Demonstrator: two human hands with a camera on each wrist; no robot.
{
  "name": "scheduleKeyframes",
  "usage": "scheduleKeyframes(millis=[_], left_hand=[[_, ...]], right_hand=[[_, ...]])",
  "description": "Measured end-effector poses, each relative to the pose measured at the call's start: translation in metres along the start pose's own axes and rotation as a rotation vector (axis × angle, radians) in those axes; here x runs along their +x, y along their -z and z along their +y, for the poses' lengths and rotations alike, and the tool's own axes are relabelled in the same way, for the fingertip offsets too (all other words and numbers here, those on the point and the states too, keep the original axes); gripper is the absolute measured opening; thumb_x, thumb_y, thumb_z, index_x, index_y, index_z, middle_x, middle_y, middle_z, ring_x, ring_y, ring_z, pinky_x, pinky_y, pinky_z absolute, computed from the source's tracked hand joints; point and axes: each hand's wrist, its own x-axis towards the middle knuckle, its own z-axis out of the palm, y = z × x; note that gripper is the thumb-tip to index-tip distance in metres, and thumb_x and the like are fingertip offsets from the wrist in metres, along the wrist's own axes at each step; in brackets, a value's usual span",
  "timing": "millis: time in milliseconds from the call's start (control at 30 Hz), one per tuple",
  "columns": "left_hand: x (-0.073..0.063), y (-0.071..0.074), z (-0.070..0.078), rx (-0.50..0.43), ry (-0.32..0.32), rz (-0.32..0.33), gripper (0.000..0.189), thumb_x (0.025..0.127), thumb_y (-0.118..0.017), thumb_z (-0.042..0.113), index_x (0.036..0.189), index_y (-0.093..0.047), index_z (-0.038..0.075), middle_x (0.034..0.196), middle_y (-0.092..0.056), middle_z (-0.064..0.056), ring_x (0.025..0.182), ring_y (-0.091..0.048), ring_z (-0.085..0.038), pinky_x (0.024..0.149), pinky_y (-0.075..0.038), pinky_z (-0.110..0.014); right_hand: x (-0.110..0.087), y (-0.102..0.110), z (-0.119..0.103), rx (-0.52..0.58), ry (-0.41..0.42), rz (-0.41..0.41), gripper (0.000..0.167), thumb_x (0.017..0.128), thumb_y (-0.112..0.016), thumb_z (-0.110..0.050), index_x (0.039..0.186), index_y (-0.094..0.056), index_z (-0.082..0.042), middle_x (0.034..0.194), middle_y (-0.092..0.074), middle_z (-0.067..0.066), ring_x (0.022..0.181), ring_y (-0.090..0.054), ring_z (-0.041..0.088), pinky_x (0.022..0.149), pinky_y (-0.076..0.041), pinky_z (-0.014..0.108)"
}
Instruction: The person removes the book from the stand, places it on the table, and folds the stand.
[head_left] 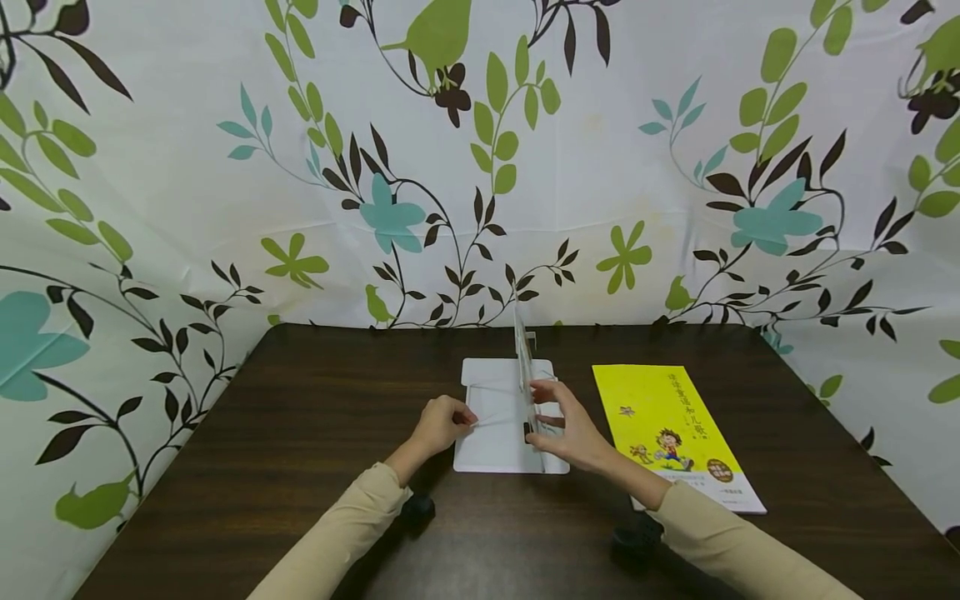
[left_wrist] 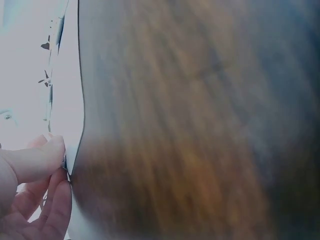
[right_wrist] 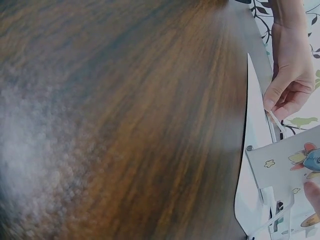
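Observation:
A white book stand lies mid-table, its flat base (head_left: pixel 491 437) down and its thin panel (head_left: pixel 522 358) standing nearly upright, edge-on to the head view. Cartoon pictures cover the panel's face (right_wrist: pixel 277 162) in the right wrist view. At the base's left side, my left hand (head_left: pixel 444 423) pinches a thin white part of the stand between thumb and fingers; the fingertips partly hide it. My right hand (head_left: pixel 573 429) holds the panel from the right, fingers higher up and thumb near its lower end. Only a fingertip (right_wrist: pixel 312 195) of it shows in the right wrist view.
To the right of the stand, a yellow book (head_left: pixel 660 425) with a cartoon cover lies flat, partly under my right forearm. The dark wooden table (head_left: pixel 300 442) ends at the back against a leaf-patterned cloth (head_left: pixel 585 167).

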Motion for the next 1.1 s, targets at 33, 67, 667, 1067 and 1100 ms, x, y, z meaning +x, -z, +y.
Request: scheduleKeyframes(millis=[33, 67, 667, 1067, 1100], left_hand=[[0.000, 0.000, 0.000, 0.004, 0.005, -0.001, 0.008, 0.070, -0.071, -0.006, 0.072, -0.071, 0.001, 0.069, -0.066, -0.006, 0.062, -0.058, -0.013, 0.055, -0.046, -0.021], [0.000, 0.000, 0.000, 0.010, 0.009, -0.002, 0.007, 0.070, -0.072, -0.005, 0.072, -0.071, 0.001, 0.069, -0.066, -0.006, 0.063, -0.058, -0.013, 0.055, -0.047, -0.022], [0.000, 0.008, -0.003, 0.020, -0.080, -0.112, 0.009, 0.073, -0.069, -0.005, 0.080, -0.070, 0.000, 0.075, -0.066, -0.007, 0.070, -0.060, -0.017, 0.062, -0.048, -0.024], [-0.014, 0.020, 0.002, -0.040, -0.056, -0.197, 0.017, 0.076, -0.067, -0.001, 0.093, -0.068, -0.003, 0.094, -0.067, -0.011, 0.087, -0.061, -0.024, 0.076, -0.050, -0.038], [-0.014, 0.021, 0.002, -0.043, -0.056, -0.198, 0.018, 0.076, -0.067, -0.001, 0.094, -0.068, -0.003, 0.095, -0.067, -0.012, 0.087, -0.062, -0.025, 0.076, -0.050, -0.038]], right_hand=[[0.000, 0.000, 0.000, -0.001, -0.002, 0.000, 0.062, 0.072, -0.064, 0.007, 0.127, -0.035, 0.011, 0.118, -0.042, 0.028, 0.106, -0.044, 0.044, 0.082, -0.044, 0.056], [0.000, 0.000, 0.000, -0.001, -0.004, 0.000, 0.062, 0.072, -0.064, 0.007, 0.127, -0.035, 0.010, 0.118, -0.042, 0.028, 0.106, -0.044, 0.043, 0.082, -0.045, 0.056], [0.000, -0.003, 0.002, -0.002, 0.000, 0.010, 0.060, 0.072, -0.063, 0.004, 0.126, -0.037, 0.011, 0.117, -0.043, 0.028, 0.106, -0.044, 0.044, 0.082, -0.044, 0.056], [0.000, -0.014, 0.007, -0.004, -0.130, 0.083, 0.053, 0.072, -0.069, -0.002, 0.120, -0.047, 0.006, 0.118, -0.045, 0.025, 0.106, -0.046, 0.041, 0.081, -0.047, 0.050], [0.000, -0.015, 0.012, -0.015, -0.136, 0.090, 0.052, 0.072, -0.069, -0.003, 0.119, -0.048, 0.004, 0.118, -0.046, 0.023, 0.106, -0.047, 0.039, 0.080, -0.048, 0.048]])
